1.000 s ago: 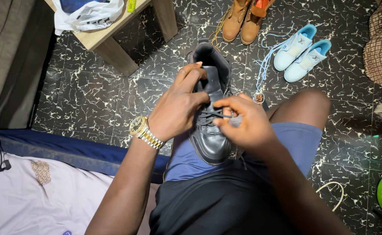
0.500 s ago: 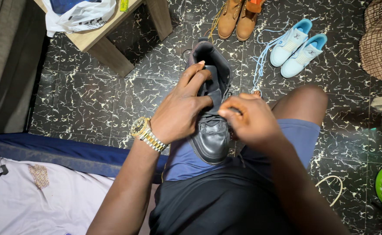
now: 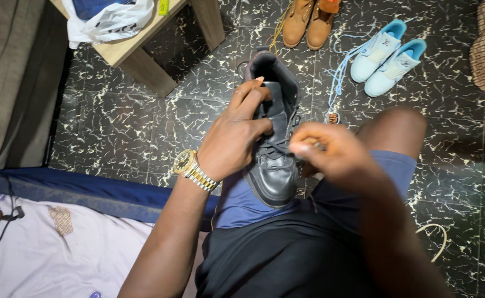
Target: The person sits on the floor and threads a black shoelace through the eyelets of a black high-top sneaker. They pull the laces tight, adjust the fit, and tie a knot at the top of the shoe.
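At centre frame, left hand (image 3: 236,138) grips the black shoe (image 3: 274,143) while right hand (image 3: 330,154) pinches its lace (image 3: 278,147), which could slip free.

White plastic bag (image 3: 112,21) and yellow label (image 3: 164,6) on wooden table (image 3: 137,55), upper left

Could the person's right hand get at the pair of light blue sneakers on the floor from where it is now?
Probably yes: the right hand is busy with the black shoe's lace, but only bare floor lies between it and the light blue sneakers.
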